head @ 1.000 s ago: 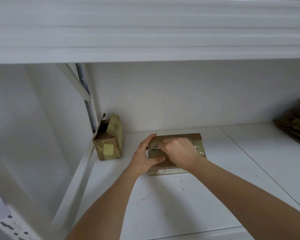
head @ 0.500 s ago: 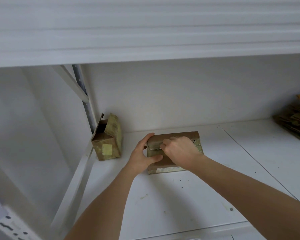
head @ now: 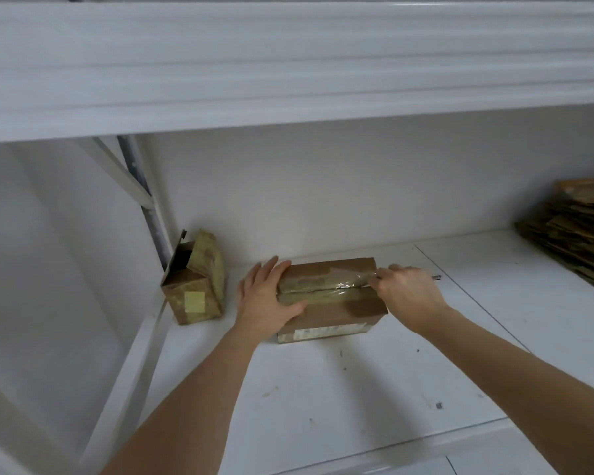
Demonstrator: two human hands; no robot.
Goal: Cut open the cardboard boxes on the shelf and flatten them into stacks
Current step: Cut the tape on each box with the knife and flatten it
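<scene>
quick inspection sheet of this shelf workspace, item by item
surface: white shelf board, scuffed, with small dark specks and bits of debris near the front
job's things: taped cardboard box lying flat at mid shelf, tape split along its top seam; smaller box at the left by the upright, top flap open; stack of flattened cardboard at the far right
clutter: nothing seen beyond the specks
hands: left hand lies flat on the taped box's left end; right hand grips a thin tool at the box's right end, only its tip showing
cables: nothing seen
surroundings: white back wall, upper shelf overhead, slanted brace at left
</scene>
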